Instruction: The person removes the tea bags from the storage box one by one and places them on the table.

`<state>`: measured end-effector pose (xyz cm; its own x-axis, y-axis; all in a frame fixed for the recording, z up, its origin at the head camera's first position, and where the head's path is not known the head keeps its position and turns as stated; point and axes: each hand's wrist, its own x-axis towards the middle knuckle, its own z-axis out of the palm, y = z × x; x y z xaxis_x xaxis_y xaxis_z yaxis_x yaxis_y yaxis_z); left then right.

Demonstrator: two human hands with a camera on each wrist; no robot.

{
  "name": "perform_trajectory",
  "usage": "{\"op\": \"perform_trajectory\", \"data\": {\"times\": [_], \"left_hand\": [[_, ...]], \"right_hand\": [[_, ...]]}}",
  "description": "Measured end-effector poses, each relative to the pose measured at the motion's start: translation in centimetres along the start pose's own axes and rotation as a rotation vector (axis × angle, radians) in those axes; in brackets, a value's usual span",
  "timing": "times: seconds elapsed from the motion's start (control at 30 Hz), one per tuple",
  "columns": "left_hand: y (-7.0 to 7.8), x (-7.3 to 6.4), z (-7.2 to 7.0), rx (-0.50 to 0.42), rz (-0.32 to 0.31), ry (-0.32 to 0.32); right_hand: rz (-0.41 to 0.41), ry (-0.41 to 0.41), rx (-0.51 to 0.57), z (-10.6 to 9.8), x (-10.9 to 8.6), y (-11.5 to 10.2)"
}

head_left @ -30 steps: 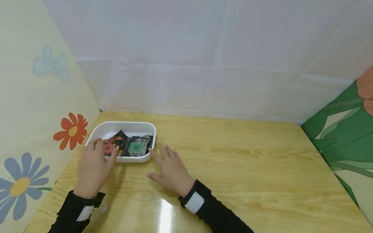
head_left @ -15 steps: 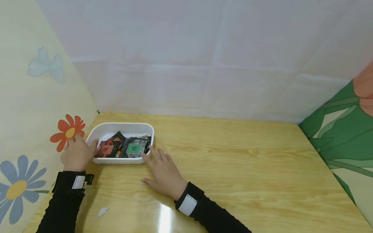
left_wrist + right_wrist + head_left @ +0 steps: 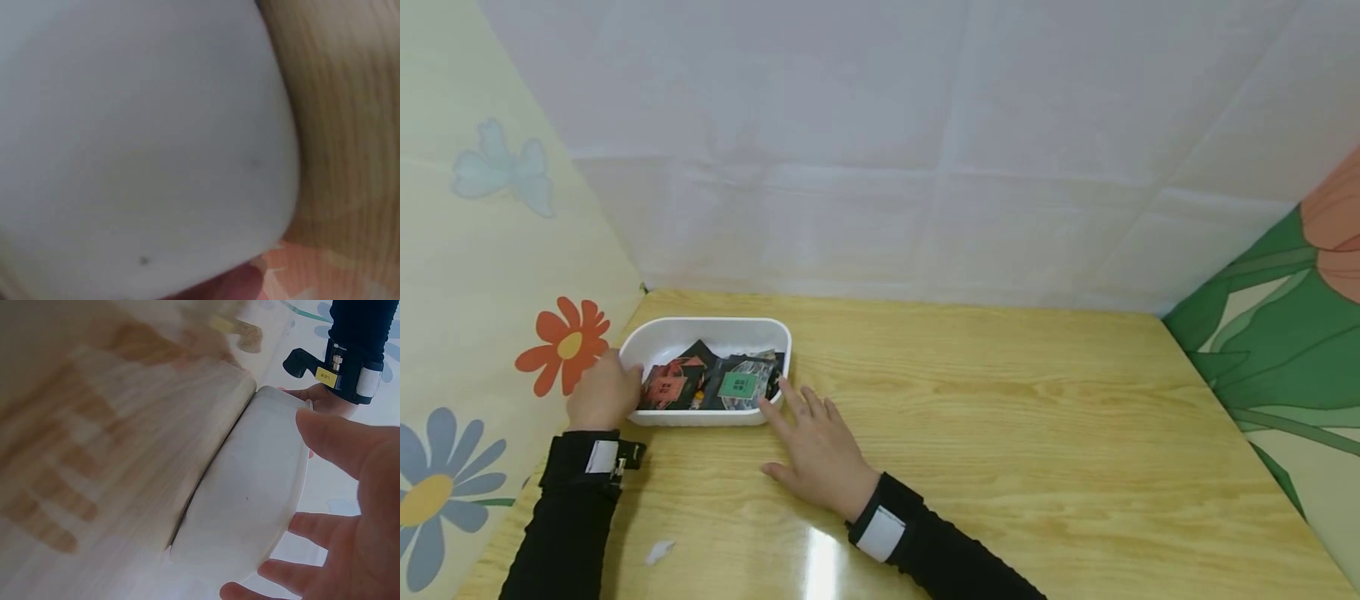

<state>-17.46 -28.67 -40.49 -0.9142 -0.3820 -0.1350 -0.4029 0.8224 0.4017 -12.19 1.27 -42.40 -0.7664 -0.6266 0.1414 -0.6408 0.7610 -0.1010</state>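
A white plastic tray (image 3: 700, 418) stands at the table's back left, holding black picture cards, one with a red panel (image 3: 666, 388) and another with a green panel (image 3: 737, 385). My left hand (image 3: 604, 392) grips the tray's left end, its thumb at the rim and the fingers round the outer side. In the left wrist view the tray's pale wall (image 3: 150, 137) fills most of the picture, a fingertip (image 3: 244, 284) showing at its lower edge. Spread fingers of my right hand (image 3: 823, 454) reach the front right corner, and the right wrist view shows fingertips right at the rim.
The wood-grain table (image 3: 1000, 433) stretches to the right. A small white scrap (image 3: 659, 552) lies on it near the front left. A white backdrop (image 3: 887, 167) stands behind, with a flower-printed sheet (image 3: 445, 292) along the left side and a leafy one (image 3: 1285, 358) at right.
My left hand has moved from over the cards in the tray to the tray's left end and taken hold there. My right hand stays at the right corner; the view has shifted slightly.
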Motion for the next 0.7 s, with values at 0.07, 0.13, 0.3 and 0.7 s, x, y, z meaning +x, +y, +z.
{"op": "perform_trajectory", "data": {"times": [0.07, 0.13, 0.3, 0.7], "left_hand": [[-0.1, 0.0, 0.1, -0.009, 0.005, 0.017], [-0.2, 0.0, 0.2, -0.015, 0.015, 0.038], [-0.3, -0.5, 0.5, -0.028, 0.043, 0.066], [-0.3, -1.9, 0.5, -0.024, 0.087, 0.074]], "right_hand": [[0.001, -0.002, -0.001, 0.0, 0.0, -0.1], [0.003, -0.003, -0.002, 0.0, -0.1, -0.1], [0.013, -0.030, -0.003, -0.2, -0.4, -0.3], [0.025, -0.100, 0.019, -1.5, -1.4, -0.7]]}}
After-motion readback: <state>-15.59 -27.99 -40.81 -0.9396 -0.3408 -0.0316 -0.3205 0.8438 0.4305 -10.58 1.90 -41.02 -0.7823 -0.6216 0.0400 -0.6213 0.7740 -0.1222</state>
